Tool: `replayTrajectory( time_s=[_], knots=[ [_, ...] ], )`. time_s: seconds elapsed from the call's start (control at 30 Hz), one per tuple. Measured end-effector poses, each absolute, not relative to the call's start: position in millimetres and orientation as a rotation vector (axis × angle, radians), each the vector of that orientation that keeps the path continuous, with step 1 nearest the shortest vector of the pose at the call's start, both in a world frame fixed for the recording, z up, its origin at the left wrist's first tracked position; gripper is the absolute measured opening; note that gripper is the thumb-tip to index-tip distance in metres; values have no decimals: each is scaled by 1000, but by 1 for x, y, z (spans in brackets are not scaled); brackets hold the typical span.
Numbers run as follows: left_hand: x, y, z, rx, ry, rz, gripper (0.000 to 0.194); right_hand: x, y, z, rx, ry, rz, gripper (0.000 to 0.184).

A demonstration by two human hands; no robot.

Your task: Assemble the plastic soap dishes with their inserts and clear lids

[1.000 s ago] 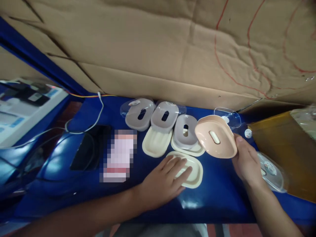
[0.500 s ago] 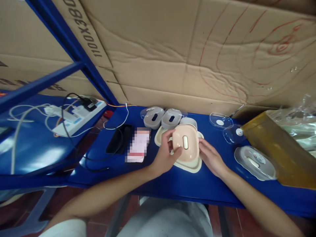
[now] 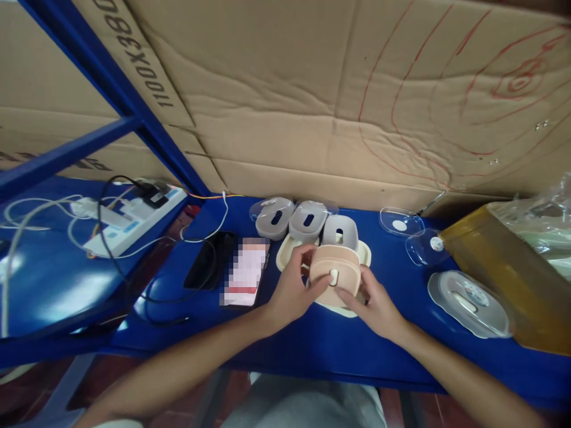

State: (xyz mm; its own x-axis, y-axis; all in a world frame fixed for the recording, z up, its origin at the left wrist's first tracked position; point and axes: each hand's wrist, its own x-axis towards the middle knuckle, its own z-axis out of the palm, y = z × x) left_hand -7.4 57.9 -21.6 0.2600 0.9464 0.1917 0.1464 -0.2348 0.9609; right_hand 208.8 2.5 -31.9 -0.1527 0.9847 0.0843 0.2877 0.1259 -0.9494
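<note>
Between my two hands is a peach-coloured rounded plastic box [image 3: 335, 257] with a small cream oval piece [image 3: 333, 277] in its face. It is tilted, so one side wall shows. My left hand [image 3: 295, 291] grips its left side, the thumb against the cream piece. My right hand [image 3: 379, 306] holds the right side, with its thumb on the lower front. Beneath the box lie cream flat trays or lids [image 3: 288, 252], partly hidden. Just behind stand three grey rounded shells with oval slots: a left one [image 3: 267, 227], a middle one [image 3: 298, 224] and a right one [image 3: 341, 239].
Clear lids with round stickers [image 3: 388, 221] [image 3: 419, 252] lie at the right, near a grey box under a clear cover [image 3: 488, 312]. A brown-yellow carton [image 3: 499, 261] borders them. Leftward are a lit phone [image 3: 247, 270], a dark phone-like slab [image 3: 207, 261] and a cabled power strip [image 3: 134, 223].
The peach box has tipped so that its side wall shows and has moved slightly lower. My right thumb has come round onto its front. The view has shifted slightly.
</note>
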Motion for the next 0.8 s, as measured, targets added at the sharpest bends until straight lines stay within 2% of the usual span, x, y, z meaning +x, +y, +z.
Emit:
replayTrajectory(
  time_s=[0.17,0.43,0.5,0.67,0.8],
  knots=[
    [-5,50,-17,1685,1022,1167,48,215,-3,-35,-1335,-1655,913,57],
    [-7,53,-12,1721,985,1170,54,215,-6,-26,-1327,-1717,701,39],
    [-8,54,-8,1786,946,1133,54,213,-9,-27,-1349,-1735,684,39],
    [-11,60,-7,1841,939,1111,34,212,-10,-28,-1330,-1855,613,46],
    [-12,61,-14,1840,930,1110,41,215,-6,-24,-1237,-1930,549,51]
  ],
)
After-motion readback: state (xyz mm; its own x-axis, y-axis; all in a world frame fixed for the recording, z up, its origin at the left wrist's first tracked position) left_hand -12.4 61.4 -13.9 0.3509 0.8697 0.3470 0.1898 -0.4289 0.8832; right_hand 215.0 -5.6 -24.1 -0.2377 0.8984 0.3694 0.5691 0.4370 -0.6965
